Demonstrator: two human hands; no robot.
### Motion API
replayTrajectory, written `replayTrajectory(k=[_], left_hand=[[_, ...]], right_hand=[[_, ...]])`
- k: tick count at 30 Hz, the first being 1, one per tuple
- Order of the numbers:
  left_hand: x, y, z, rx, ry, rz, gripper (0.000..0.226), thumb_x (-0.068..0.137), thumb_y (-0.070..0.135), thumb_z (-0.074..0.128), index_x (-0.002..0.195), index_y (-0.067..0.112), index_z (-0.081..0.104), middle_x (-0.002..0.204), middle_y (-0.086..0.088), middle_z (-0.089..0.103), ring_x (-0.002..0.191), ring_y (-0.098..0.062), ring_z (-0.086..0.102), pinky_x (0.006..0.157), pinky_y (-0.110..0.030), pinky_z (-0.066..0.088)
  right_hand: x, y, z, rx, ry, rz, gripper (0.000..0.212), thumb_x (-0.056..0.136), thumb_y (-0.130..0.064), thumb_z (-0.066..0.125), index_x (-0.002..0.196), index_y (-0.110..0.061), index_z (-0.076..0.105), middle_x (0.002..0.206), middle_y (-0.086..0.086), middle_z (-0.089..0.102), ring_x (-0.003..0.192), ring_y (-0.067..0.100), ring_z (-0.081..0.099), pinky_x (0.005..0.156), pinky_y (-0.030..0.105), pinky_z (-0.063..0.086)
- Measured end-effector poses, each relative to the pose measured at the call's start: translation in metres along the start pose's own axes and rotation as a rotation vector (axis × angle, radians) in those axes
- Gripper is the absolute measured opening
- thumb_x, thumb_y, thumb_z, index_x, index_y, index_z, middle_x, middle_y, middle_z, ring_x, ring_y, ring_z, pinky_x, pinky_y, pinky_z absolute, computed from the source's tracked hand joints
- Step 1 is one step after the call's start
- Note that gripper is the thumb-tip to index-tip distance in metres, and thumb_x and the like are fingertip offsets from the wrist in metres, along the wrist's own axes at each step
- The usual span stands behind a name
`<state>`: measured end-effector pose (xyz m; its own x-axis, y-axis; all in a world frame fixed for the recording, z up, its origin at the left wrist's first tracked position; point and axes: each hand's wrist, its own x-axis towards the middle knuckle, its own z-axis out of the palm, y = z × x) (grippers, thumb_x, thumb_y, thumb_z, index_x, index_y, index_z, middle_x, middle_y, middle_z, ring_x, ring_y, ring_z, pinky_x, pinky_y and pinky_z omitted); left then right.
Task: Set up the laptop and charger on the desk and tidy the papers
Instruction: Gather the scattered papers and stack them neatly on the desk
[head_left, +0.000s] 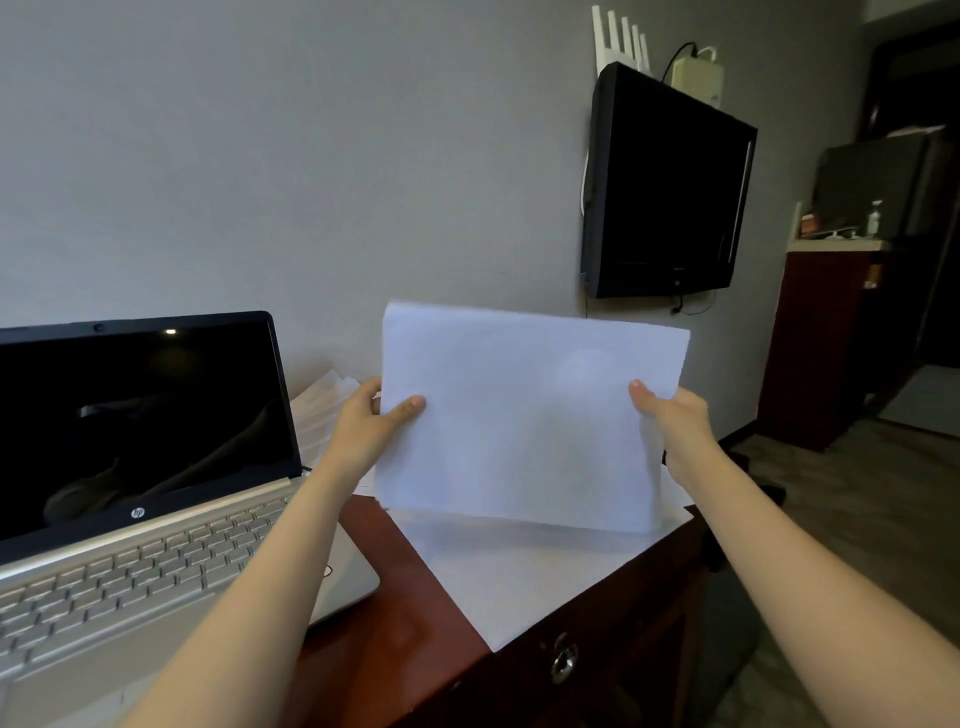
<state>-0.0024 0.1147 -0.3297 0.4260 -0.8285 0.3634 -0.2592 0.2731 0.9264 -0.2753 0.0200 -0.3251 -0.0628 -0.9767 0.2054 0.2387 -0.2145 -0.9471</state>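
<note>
While both arms stretch forward, the left hand (371, 415) and right hand (670, 418) each have a pinching grip on a side edge of the papers (524, 415), thumbs on the near face. The stack is upright over a loose sheet (519, 577) at the desk's (405, 587) right edge. The open laptop (145, 467) sits left, with another pile (322, 410) beside it.

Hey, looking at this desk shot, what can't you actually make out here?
All in the head view:
- Fingers of the left hand and right hand: behind the held sheets; only thumbs show.
- Pile of papers: partly hidden by the laptop screen and left hand.
- Laptop's left side: cut off by the frame edge.
- Charger: I cannot pick one out.
- Print on the held sheets: blurred, unreadable.
</note>
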Motion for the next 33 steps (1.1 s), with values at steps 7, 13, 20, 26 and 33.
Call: replayTrajectory(k=[7,13,20,26,33], left_hand=[[-0.011,-0.007,0.0,-0.365,0.038,-0.152,0.029,0.086,0.015,0.064,0.112,0.019,0.052,0.096,0.001,0.069,0.088,-0.011,0.065,0.092,-0.033,0.047],[-0.007,0.007,0.038,-0.555,0.014,-0.146,0.038,0.089,0.009,0.06,0.126,0.008,0.049,0.122,-0.004,0.062,0.101,-0.021,0.063,0.072,-0.028,0.054],[-0.005,0.028,0.014,-0.279,0.178,0.02,0.03,0.091,0.0,0.054,0.119,0.009,0.055,0.11,-0.003,0.06,0.093,-0.019,0.059,0.076,-0.025,0.049],[-0.005,0.034,0.02,-0.2,0.117,0.114,0.022,0.091,0.002,0.054,0.109,0.014,0.057,0.104,-0.004,0.064,0.083,-0.015,0.063,0.068,-0.018,0.053],[0.001,0.061,0.006,-0.149,0.12,0.19,0.036,0.082,0.02,0.07,0.108,0.022,0.046,0.097,0.011,0.06,0.085,-0.005,0.06,0.072,-0.02,0.049]], right_hand=[[0.001,0.013,0.014,0.301,0.041,0.207,0.037,0.092,-0.018,0.057,0.124,0.001,0.054,0.117,0.014,0.061,0.079,0.021,0.061,0.079,0.041,0.049],[-0.021,0.042,0.043,0.468,-0.144,0.359,0.036,0.092,-0.022,0.055,0.125,-0.006,0.055,0.112,0.012,0.064,0.09,0.025,0.064,0.075,0.039,0.051],[-0.017,0.035,0.018,0.021,-0.208,0.127,0.027,0.087,-0.002,0.06,0.114,-0.009,0.06,0.103,0.006,0.065,0.078,0.015,0.064,0.06,0.022,0.052],[-0.017,0.007,0.054,-0.098,-0.234,-0.129,0.025,0.096,-0.004,0.047,0.118,-0.009,0.056,0.107,0.005,0.062,0.09,0.02,0.06,0.072,0.023,0.049],[-0.019,-0.018,0.058,0.026,-0.234,-0.189,0.022,0.091,-0.019,0.06,0.111,-0.014,0.052,0.099,-0.002,0.065,0.079,0.011,0.064,0.054,0.014,0.052]])
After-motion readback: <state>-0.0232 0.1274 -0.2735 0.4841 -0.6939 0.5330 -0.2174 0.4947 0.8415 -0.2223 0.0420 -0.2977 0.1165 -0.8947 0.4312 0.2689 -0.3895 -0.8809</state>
